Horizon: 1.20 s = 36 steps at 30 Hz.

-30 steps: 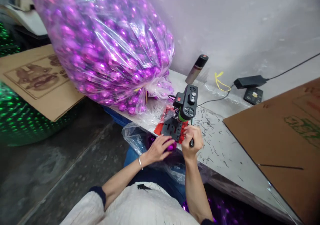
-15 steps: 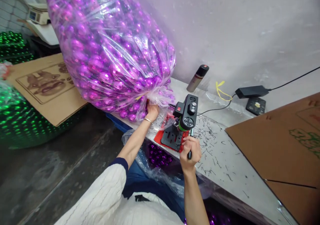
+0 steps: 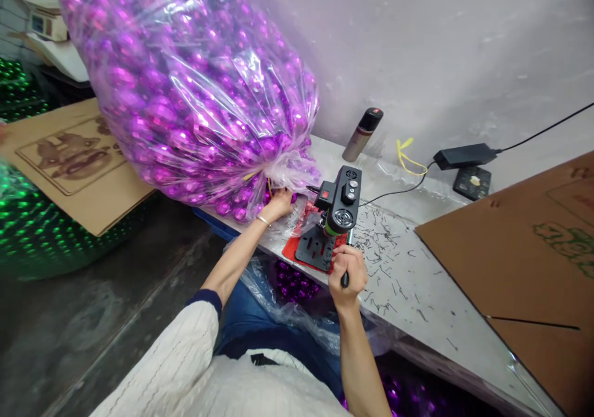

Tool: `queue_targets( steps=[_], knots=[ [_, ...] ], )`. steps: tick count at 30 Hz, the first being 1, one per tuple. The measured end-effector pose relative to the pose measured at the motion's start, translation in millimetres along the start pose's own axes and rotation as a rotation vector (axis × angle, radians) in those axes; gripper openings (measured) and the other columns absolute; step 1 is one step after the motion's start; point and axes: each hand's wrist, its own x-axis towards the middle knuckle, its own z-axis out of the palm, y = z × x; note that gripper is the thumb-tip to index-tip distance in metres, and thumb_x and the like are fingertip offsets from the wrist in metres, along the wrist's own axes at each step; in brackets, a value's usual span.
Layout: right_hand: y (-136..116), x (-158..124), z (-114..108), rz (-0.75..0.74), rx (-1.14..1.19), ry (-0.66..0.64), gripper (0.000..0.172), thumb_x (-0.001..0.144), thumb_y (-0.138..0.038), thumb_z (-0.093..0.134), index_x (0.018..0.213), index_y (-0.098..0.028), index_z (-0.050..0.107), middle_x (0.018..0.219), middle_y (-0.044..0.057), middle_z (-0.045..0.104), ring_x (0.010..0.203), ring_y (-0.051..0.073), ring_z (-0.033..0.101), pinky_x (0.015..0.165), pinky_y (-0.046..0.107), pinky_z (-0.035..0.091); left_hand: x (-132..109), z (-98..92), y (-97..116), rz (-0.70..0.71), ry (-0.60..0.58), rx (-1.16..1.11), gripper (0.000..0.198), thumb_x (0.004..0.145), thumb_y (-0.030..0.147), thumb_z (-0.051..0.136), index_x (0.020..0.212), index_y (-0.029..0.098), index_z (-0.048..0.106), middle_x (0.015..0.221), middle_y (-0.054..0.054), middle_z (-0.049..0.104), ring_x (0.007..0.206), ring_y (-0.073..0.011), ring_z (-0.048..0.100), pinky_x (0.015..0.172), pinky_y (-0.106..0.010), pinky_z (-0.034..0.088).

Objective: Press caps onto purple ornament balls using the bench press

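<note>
Shiny round balls (image 3: pixel 185 117) are purple — the boxy black press (image 3: pixel 344 194) has a green band (image 3: pixel 330 229), the flat mat (image 3: pixel 291 250) is red.

"What sort of place was it?"

"A workshop: a lever machine (image 3: pixel 341 200) stood just beyond the right hand (image 3: pixel 348 271), dark scraps (image 3: pixel 383 305) littered the desk (image 3: pixel 443 309) beside it, and a sack of purple balls (image 3: pixel 195 107) bulged beyond the left hand (image 3: pixel 279 204)."

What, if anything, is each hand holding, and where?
The right hand grips the lever by its black handle; the left hand has a purple ball at its fingertips, exact hold unclear.
</note>
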Motion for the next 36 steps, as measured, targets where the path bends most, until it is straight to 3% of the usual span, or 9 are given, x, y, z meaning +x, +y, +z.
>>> queue_targets(
  steps=[2, 7, 10, 17, 23, 27, 29, 32, 36],
  knots=[
    [0.2, 0.8, -0.1, 0.001, 0.000, -0.002, 0.023, 0.094, -0.006, 0.048, 0.080, -0.022, 0.054, 0.076, 0.000, 0.062, 0.073, 0.013, 0.063, 0.067, 0.027, 0.048, -25.3, -6.3, 8.7, -0.100, 0.011, -0.203, 0.052, 0.076, 0.026, 0.081, 0.125, 0.012, 0.066, 0.126, -0.018, 0.071, 0.122, -0.0335, 0.065, 0.108, -0.044, 0.050],
    [-3.4, 9.5, -1.8, 0.023, -0.005, 0.023, 0.022, 0.095, -0.008, 0.049, 0.080, -0.022, 0.056, 0.074, 0.000, 0.062, 0.070, 0.014, 0.062, 0.065, 0.028, 0.048, -92.1, -4.4, 33.2, -0.451, 0.018, -1.159, 0.041, 0.084, 0.046, 0.077, 0.112, 0.016, 0.072, 0.109, -0.009, 0.077, 0.098, -0.0221, 0.074, 0.094, -0.037, 0.060],
    [-6.6, 15.6, -3.8, 0.045, -0.022, 0.019, 0.023, 0.095, -0.009, 0.049, 0.078, -0.022, 0.057, 0.073, 0.000, 0.063, 0.068, 0.014, 0.061, 0.065, 0.028, 0.047, -118.2, 9.7, 42.9, -0.510, -0.018, -1.383, 0.040, 0.081, 0.043, 0.082, 0.108, 0.015, 0.073, 0.105, -0.009, 0.078, 0.099, -0.0218, 0.075, 0.096, -0.037, 0.060],
    [-6.6, 17.7, -7.3, 0.011, -0.070, -0.013, 0.021, 0.096, -0.011, 0.048, 0.081, -0.022, 0.057, 0.073, 0.000, 0.064, 0.069, 0.014, 0.062, 0.066, 0.028, 0.047, -135.6, 42.5, 50.6, -0.326, 0.057, -1.043, 0.057, 0.081, 0.043, 0.082, 0.128, 0.017, 0.063, 0.126, -0.012, 0.073, 0.118, -0.0261, 0.071, 0.109, -0.043, 0.055],
    [-6.6, 16.5, -7.0, 0.005, -0.056, -0.019, 0.021, 0.096, -0.009, 0.049, 0.080, -0.022, 0.057, 0.074, 0.001, 0.064, 0.069, 0.013, 0.061, 0.066, 0.027, 0.047, -149.3, 29.8, 42.5, -0.335, 0.015, -1.022, 0.061, 0.093, 0.049, 0.066, 0.147, 0.026, 0.049, 0.137, -0.010, 0.065, 0.110, -0.0236, 0.072, 0.086, -0.037, 0.066],
    [-8.3, 18.1, -6.5, 0.009, -0.066, -0.004, 0.022, 0.096, -0.010, 0.049, 0.080, -0.022, 0.056, 0.073, 0.000, 0.064, 0.070, 0.013, 0.062, 0.065, 0.027, 0.047, -154.3, 27.5, 31.7, -0.266, 0.037, -0.975, 0.078, 0.086, 0.044, 0.076, 0.154, 0.027, 0.040, 0.137, -0.011, 0.065, 0.116, -0.0230, 0.070, 0.099, -0.038, 0.060],
    [-8.9, 21.9, -7.2, 0.010, -0.087, -0.003, 0.022, 0.097, -0.011, 0.048, 0.080, -0.022, 0.055, 0.073, 0.000, 0.064, 0.068, 0.013, 0.062, 0.064, 0.027, 0.047, -153.6, 33.4, 29.0, -0.228, 0.047, -0.955, 0.082, 0.080, 0.043, 0.083, 0.149, 0.024, 0.044, 0.135, -0.012, 0.067, 0.117, -0.0233, 0.070, 0.105, -0.039, 0.056],
    [-8.2, 32.5, -9.3, 0.008, -0.116, -0.005, 0.025, 0.100, -0.016, 0.046, 0.077, -0.023, 0.053, 0.070, 0.000, 0.063, 0.064, 0.012, 0.062, 0.062, 0.027, 0.046, -151.0, 45.8, 30.0, -0.223, 0.044, -0.939, 0.072, 0.076, 0.046, 0.086, 0.135, 0.019, 0.056, 0.126, -0.013, 0.072, 0.110, -0.0237, 0.072, 0.101, -0.039, 0.057],
    [-5.6, 46.7, -12.5, 0.029, -0.139, -0.006, 0.024, 0.101, -0.020, 0.046, 0.079, -0.022, 0.055, 0.068, 0.000, 0.063, 0.060, 0.011, 0.061, 0.062, 0.026, 0.046, -146.7, 58.7, 35.1, -0.171, 0.057, -0.771, 0.066, 0.074, 0.047, 0.088, 0.129, 0.018, 0.063, 0.124, -0.012, 0.073, 0.109, -0.0260, 0.072, 0.103, -0.043, 0.056]
  ],
)
